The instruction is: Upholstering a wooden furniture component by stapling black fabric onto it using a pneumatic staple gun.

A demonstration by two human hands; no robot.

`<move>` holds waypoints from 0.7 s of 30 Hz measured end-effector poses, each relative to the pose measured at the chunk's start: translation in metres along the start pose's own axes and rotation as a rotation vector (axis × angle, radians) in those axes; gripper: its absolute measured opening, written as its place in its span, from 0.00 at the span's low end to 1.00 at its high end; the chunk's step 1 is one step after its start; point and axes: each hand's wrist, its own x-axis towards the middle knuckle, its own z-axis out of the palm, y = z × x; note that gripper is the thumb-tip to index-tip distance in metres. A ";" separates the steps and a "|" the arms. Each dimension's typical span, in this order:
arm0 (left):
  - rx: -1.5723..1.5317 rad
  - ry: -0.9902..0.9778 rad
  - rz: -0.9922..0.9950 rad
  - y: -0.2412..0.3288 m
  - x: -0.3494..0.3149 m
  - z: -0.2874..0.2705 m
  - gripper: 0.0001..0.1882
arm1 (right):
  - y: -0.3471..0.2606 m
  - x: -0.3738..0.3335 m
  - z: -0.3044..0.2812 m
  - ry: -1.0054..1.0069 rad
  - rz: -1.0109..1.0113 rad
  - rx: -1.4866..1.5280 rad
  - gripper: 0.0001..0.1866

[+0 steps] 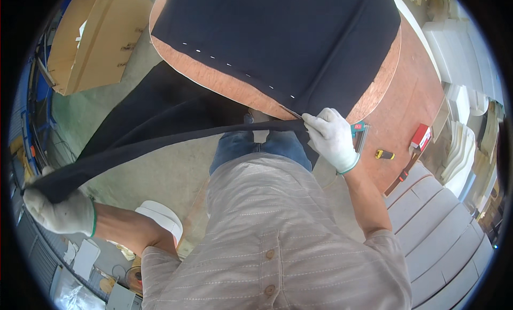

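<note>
Black fabric [278, 37] lies over a rounded plywood panel [214, 80], with a row of short pale staples along its near left edge. A long strip of the fabric [165, 139] runs off the panel, pulled out to the left. My left hand [61, 211], in a white glove, is closed on the strip's far left end. At the panel's near edge my gloved right hand [332, 139] is closed round a tool with a thin pointed blade [290, 111]; its handle is hidden in the fist. The blade lies at the fabric's edge, where the strip begins.
Right of my right hand, a teal staple gun [359, 131], a yellow-and-black tool [385, 154] and a red box [420, 137] rest on the reddish board [398, 115]. A cardboard box [101, 43] stands at far left. Grey panels [427, 219] are stacked at lower right.
</note>
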 end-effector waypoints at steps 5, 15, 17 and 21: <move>0.048 0.239 0.062 0.041 -0.001 -0.005 0.16 | 0.013 -0.025 -0.009 -0.043 0.003 -0.034 0.13; 0.406 0.302 -0.009 0.072 0.036 -0.108 0.19 | 0.048 -0.087 -0.018 -0.065 -0.027 -0.104 0.12; 0.462 0.232 -0.050 0.056 0.053 -0.138 0.21 | 0.045 -0.102 -0.018 -0.009 -0.017 -0.086 0.11; 0.538 -0.047 -0.166 -0.014 0.045 -0.158 0.22 | 0.012 -0.133 -0.021 0.157 0.200 -0.101 0.10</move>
